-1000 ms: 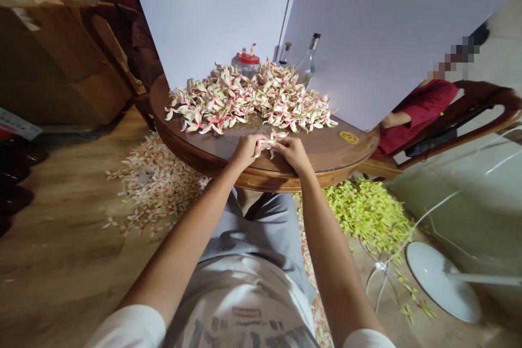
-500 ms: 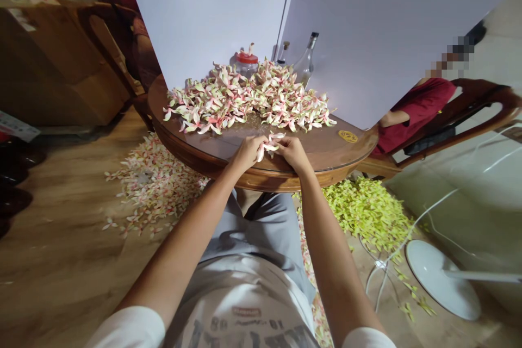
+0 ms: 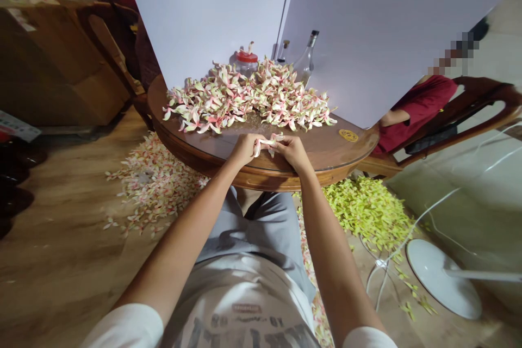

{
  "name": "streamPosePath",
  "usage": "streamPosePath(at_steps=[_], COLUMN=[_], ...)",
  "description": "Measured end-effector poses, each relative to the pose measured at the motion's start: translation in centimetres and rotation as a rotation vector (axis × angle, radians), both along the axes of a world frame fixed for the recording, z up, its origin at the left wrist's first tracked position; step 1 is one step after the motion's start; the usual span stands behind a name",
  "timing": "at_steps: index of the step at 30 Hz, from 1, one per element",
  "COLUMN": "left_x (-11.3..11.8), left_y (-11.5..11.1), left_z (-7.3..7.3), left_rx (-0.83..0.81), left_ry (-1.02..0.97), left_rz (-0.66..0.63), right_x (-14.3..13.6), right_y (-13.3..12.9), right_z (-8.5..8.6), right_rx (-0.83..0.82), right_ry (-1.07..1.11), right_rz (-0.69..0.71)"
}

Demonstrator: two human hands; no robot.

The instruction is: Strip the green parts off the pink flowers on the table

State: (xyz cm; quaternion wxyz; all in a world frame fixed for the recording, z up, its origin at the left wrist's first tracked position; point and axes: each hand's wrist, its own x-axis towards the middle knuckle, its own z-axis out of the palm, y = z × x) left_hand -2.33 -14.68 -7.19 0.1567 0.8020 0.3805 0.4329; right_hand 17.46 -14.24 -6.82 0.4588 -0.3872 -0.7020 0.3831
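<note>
Over the near edge of the round wooden table, my left hand pinches a pink-and-white petal that hangs at its fingertips. Close by on the right, my right hand has its fingers closed on the pale pink-white flower, whose petals stick out above and below the fingertips. The two sets of fingertips nearly meet, and they partly hide the flower. Just beyond the hands lies a wide heap of similar pink-white flowers on the tabletop.
Behind the heap stand a red-lidded jar and a clear bottle. Petals cover the floor at left; a yellow-green pile lies at right beside a white cable and round stand base. A person in a red shirt sits at right.
My left hand has shifted slightly left, and the petal at its fingertips moved with it. My right hand stays nearly in place with the flower.
</note>
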Motion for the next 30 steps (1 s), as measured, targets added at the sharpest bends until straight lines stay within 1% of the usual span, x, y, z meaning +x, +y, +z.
streamPosePath(at_steps=[7,11,16,20,23,25,27,30], left_x=[-0.2,-0.3,-0.4,-0.1,0.3,0.3,0.1,-0.4], left_y=[0.0,0.2,0.2,-0.3,-0.7,-0.7,-0.4,0.2], left_z=[0.4,0.3,0.4,0.5,0.3,0.2,0.1,0.0], left_rx=[-0.040,-0.048,-0.044,-0.048,-0.050,-0.054,-0.057,-0.077], left_ry=[-0.017,-0.011,-0.005,-0.001,-0.014,-0.050,-0.113,-0.221], left_rz=[0.005,0.004,-0.003,0.019,0.105,0.204,0.346,0.571], right_x=[-0.2,-0.2,-0.3,-0.1,-0.2,-0.2,-0.2,0.0], right_y=[-0.2,-0.3,-0.4,-0.4,-0.4,-0.5,-0.5,-0.5], right_z=[0.2,0.3,0.5,0.7,0.7,0.7,0.7,0.6], right_rx=[-0.038,-0.037,-0.019,0.007,0.027,0.038,0.046,0.056], right_ry=[0.041,0.039,-0.004,-0.062,-0.082,-0.082,-0.061,0.003], right_rz=[0.000,0.003,-0.023,-0.049,-0.053,-0.070,-0.111,-0.212])
